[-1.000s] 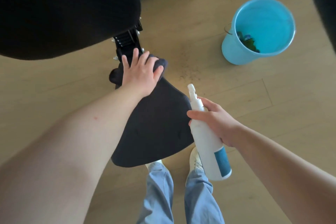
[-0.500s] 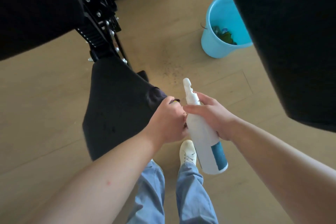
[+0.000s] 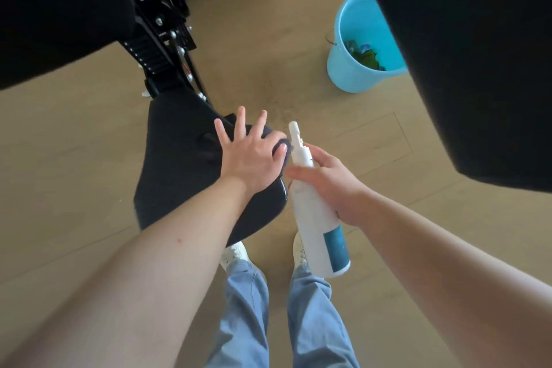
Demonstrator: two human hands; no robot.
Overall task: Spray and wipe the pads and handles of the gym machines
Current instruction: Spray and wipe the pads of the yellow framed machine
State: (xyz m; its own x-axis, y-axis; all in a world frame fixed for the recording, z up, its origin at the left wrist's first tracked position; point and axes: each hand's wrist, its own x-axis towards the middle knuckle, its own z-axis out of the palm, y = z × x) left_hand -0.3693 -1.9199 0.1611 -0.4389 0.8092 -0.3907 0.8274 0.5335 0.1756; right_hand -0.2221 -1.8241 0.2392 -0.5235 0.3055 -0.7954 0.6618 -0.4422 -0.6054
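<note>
The left hand (image 3: 252, 155) lay flat, fingers splayed, pressing a dark cloth (image 3: 279, 145) onto the seat pad (image 3: 179, 164) to wipe it, while the right hand (image 3: 328, 185) gripped the spray bottle (image 3: 316, 218) just beside, ready.

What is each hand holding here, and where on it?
Right hand grips the spray bottle around its upper body. Left hand holds nothing; it presses a dark cloth flat on the seat pad.
</note>
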